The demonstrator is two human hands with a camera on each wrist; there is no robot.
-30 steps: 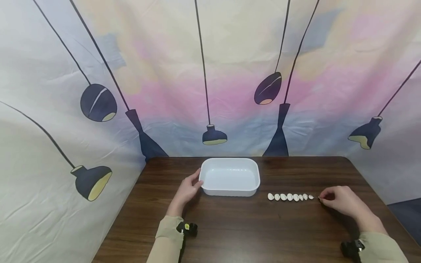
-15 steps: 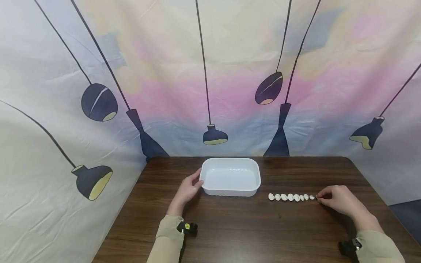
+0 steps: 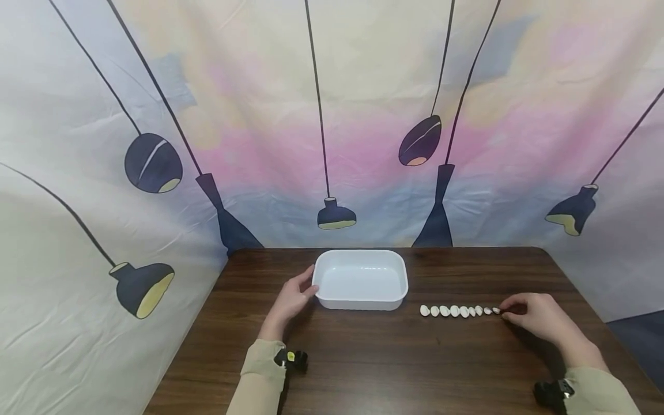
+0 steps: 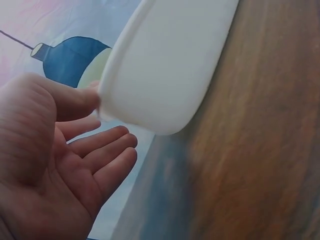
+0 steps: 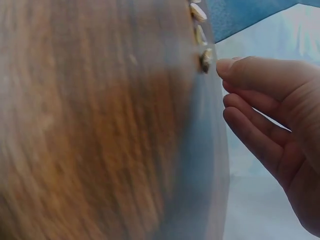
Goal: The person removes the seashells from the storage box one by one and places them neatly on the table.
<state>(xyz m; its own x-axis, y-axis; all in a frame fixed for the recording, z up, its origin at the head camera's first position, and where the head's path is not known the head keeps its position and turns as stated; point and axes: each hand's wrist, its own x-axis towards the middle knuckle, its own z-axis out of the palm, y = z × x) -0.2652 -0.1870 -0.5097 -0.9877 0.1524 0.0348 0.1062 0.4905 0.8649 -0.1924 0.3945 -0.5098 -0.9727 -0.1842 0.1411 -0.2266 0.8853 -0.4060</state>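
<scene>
A white rectangular dish (image 3: 361, 304) stands near the table's back edge. My left hand (image 3: 290, 300) pinches its left end, with the thumb on the rim in the left wrist view and the other fingers (image 4: 115, 170) spread below. A row of several small white seashells (image 3: 455, 311) runs to the right of the dish. At the row's right end lies a small seashell (image 5: 205, 60), partly dark in the right wrist view. My right hand (image 3: 539, 317) is just right of it, thumb and forefinger tips close together, with a narrow gap to the shell.
All of this is on a dark brown wooden table (image 3: 363, 357). A cloth backdrop (image 3: 259, 86) printed with hanging lamps rises behind it. Each wrist carries a small black camera (image 3: 297, 361).
My right hand has moved slightly left, bringing a small seashell to the row's right end, and its fingertips now sit beside that shell. The left hand stays on the dish.
</scene>
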